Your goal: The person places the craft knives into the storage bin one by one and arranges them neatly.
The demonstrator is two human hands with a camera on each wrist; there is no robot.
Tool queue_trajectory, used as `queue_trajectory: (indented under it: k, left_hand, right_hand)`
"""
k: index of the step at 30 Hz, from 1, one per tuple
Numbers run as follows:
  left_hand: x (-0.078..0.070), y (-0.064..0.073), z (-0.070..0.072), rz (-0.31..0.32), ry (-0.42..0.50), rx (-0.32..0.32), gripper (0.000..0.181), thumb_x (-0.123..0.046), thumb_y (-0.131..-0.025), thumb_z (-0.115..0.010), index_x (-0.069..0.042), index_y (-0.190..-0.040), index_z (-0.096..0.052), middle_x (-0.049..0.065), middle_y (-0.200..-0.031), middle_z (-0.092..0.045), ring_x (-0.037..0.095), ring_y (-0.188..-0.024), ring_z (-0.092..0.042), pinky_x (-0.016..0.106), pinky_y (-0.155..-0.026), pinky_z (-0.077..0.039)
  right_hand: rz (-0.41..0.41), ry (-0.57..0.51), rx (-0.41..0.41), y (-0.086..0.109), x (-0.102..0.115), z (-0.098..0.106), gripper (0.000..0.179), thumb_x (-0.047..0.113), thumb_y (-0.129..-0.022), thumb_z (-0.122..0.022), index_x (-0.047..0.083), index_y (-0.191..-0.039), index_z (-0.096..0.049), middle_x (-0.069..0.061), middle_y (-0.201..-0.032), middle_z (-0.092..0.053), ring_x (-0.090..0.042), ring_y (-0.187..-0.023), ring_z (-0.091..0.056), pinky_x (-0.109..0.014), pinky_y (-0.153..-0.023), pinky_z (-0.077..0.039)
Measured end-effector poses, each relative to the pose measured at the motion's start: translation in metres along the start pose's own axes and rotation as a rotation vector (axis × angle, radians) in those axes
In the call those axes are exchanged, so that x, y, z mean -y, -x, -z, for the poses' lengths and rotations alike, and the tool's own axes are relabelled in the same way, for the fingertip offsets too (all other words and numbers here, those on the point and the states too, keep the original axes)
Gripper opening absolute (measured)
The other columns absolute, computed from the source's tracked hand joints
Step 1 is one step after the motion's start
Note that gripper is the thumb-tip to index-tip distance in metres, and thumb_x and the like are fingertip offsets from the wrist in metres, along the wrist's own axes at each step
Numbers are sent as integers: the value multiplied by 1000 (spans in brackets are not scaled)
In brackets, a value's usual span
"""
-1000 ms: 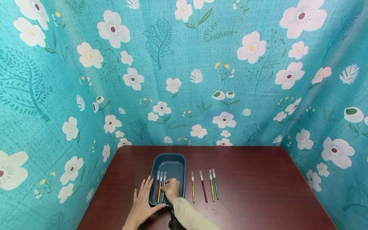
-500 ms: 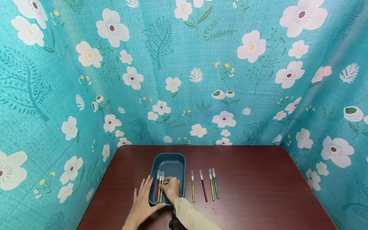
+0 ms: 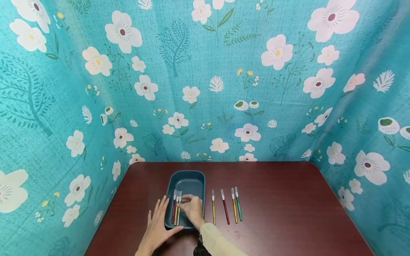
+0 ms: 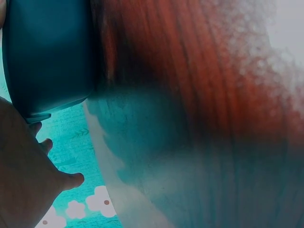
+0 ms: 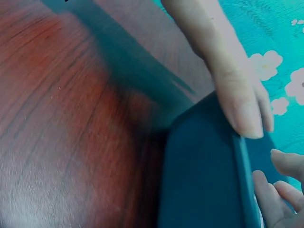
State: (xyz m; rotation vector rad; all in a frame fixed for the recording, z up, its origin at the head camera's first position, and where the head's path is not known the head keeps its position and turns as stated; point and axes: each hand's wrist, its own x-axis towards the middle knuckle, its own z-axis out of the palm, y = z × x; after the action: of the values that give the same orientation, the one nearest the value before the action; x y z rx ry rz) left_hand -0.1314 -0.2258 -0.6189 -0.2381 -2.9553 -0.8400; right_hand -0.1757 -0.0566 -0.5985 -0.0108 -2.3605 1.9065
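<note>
A blue-green tray (image 3: 188, 171) stands on the table's left part. Three capped craft knives lie side by side in it: red (image 3: 174, 210), gold (image 3: 176, 212) and silver (image 3: 179, 212), their clear caps facing away. My left hand (image 3: 156, 227) rests on the tray's near left corner, fingers spread along the side and thumb at the near edge. Inside the tray, my right hand (image 3: 194, 210) is beside the silver knife, thumb and forefinger apart at its upper part. In the right wrist view, its fingertips (image 5: 283, 163) appear past the tray wall, holding nothing visible.
Right of the tray, several more craft knives lie in a row on the dark red table (image 3: 272, 202): gold (image 3: 214, 211), red (image 3: 226, 211), another gold and green (image 3: 239, 208). A floral curtain (image 3: 205, 71) surrounds the table.
My right hand has slid the silver knife left against the gold one, and its fingers have let go and spread. My left hand has stayed on the tray.
</note>
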Motion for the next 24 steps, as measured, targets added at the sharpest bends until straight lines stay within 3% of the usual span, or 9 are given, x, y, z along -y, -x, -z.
queue_trajectory:
  k: [7, 12, 24]
  left_hand:
    - [2, 2, 3, -8, -16, -5, 120, -68, -78, -84, -8, -167, -30, 16, -174, -24, 49, -157, -20, 85, -112, -17]
    - [3, 2, 5, 26, -23, 20, 123, -71, -77, -83, -10, -168, -27, 14, -175, -21, 47, -158, -17, 84, -113, -14]
    - [-1, -2, 1, 21, 0, 20, 123, -71, -77, -83, -10, -168, -27, 16, -174, -22, 48, -158, -18, 83, -114, -13]
  right_hand:
    - [33, -131, 52, 1, 5, 17, 28, -3, -83, -87, -8, -108, -76, -27, -103, -76, -24, -79, -79, -27, -66, -63]
    - [62, -103, 64, 4, 11, 32, 26, 3, -83, -89, -1, -107, -79, -24, -104, -77, -22, -81, -79, -25, -66, -62]
    - [56, -99, 17, 3, 15, 84, 28, 4, -86, -87, 1, -112, -79, -17, -102, -79, -20, -83, -79, -24, -66, -60]
